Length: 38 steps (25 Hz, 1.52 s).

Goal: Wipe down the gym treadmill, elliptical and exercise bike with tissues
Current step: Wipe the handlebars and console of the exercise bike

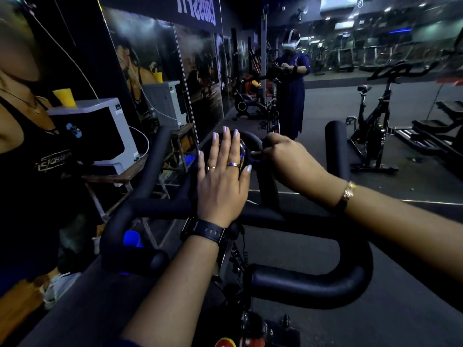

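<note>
The bike is right under the camera, standing on the dark floor, and its black handlebar spreads across the whole middle of the view. The left hand lies flat on the console at the centre of the bar. Its fingers are straight and close together, pressing down and pointing away from the person. There are two rings on that hand and a black watch on the wrist.

Just to the right, the right hand sits on the front loop of the handlebar with its fingers curled around the bar. Whether something small is also pinched at the thumb is too dark to tell. A gold bracelet sits on that wrist. The two hands are near each other but not touching.

To the left of the bike, a wooden tabletop carries a white and black box, set toward its right edge. A yellow cup stands upside down on top of the box.

Ahead there is what looks like a mirror wall. In it, a person in blue stands with both hands up at a handlebar. To the right of that figure is a second bike, upright and well apart. Rows of machines show dimly along the far side.
</note>
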### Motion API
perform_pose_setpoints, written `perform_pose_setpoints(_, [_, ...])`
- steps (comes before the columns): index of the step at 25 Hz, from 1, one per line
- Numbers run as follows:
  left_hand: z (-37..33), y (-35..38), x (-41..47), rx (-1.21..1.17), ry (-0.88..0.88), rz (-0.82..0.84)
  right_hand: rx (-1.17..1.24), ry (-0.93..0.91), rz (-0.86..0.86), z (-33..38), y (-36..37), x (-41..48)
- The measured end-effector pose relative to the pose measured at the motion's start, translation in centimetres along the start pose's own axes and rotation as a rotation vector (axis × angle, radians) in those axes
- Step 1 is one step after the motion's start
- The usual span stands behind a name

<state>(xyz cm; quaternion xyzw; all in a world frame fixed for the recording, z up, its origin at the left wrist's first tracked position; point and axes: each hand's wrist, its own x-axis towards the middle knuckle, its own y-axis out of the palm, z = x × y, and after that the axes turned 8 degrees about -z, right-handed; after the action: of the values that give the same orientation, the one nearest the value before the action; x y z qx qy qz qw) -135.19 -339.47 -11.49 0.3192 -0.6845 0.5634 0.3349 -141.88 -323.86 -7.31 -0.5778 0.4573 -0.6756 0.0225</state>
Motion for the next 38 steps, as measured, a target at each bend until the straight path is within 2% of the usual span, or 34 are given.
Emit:
perform_pose_setpoints(4, [-0.1, 0.1, 0.0, 0.031, -0.007, 0.019, 0.034, 0.059, 0.018, 3.1, -2.0, -5.4])
perform_pose_setpoints(7, [-0.3, -0.2, 0.0, 0.052, -0.009, 0.051, 0.078, 0.042, 0.141, 4.8, -3.7, -8.1])
perform_pose_setpoints(9, [-0.6, -0.3, 0.0, 0.054, -0.024, 0.085, 0.216, 0.061, 0.212, 5.3, -5.3, -8.8])
perform_pose_setpoints(12, [-0.8, -0.5, 0.0, 0.073, -0.024, 0.086, 0.558, 0.306, 0.270, 8.0, -7.6, -9.2])
perform_pose_setpoints(14, [-0.8, -0.6, 0.0, 0.083, -0.027, 0.087, 0.497, 0.437, 0.341, 9.9, -7.1, -9.6])
perform_pose_setpoints(17, [-1.0, -0.7, -0.1, 0.084, -0.039, 0.104, 0.412, 0.523, 0.495, 12.0, -5.9, -8.8])
perform_pose_setpoints(19, [-1.0, -0.7, 0.0, 0.088, -0.044, 0.093, 0.447, 0.484, 0.535, 12.5, -5.4, -7.7])
perform_pose_setpoints(21, [-1.0, -0.7, 0.0, 0.094, -0.049, 0.089, 0.428, 0.314, 0.551, 13.4, -5.3, -7.1])
perform_pose_setpoints(23, [-1.1, -0.7, 0.0, 0.100, -0.052, 0.099, 0.339, 0.074, 0.473, 14.4, -5.1, -7.8])
perform_pose_setpoints(25, [-1.2, -0.8, 0.0, 0.109, -0.049, 0.105, 0.171, -0.171, 0.286, 14.6, -5.1, -9.6])
perform_pose_setpoints(27, [-1.4, -0.9, 0.0, 0.124, -0.047, 0.103, 0.081, -0.309, 0.138, 14.3, -5.3, -11.4])
perform_pose_setpoints(28, [-1.4, -0.9, 0.0, 0.128, -0.050, 0.108, 0.057, -0.322, 0.075, 14.3, -5.6, -12.5])
perform_pose_setpoints(31, [-1.5, -0.9, -0.3, 0.134, -0.068, 0.119, 0.019, -0.199, -0.046, 13.4, -6.4, -16.5])
perform_pose_setpoints(35, [-1.7, -0.8, -0.5, 0.118, -0.062, 0.125, 0.013, 0.159, -0.129, 8.3, -8.4, -21.4])
perform_pose_setpoints(38, [-1.9, -0.8, -0.5, 0.135, -0.068, 0.121, -0.040, 0.334, -0.162, 7.9, -8.2, -22.3])
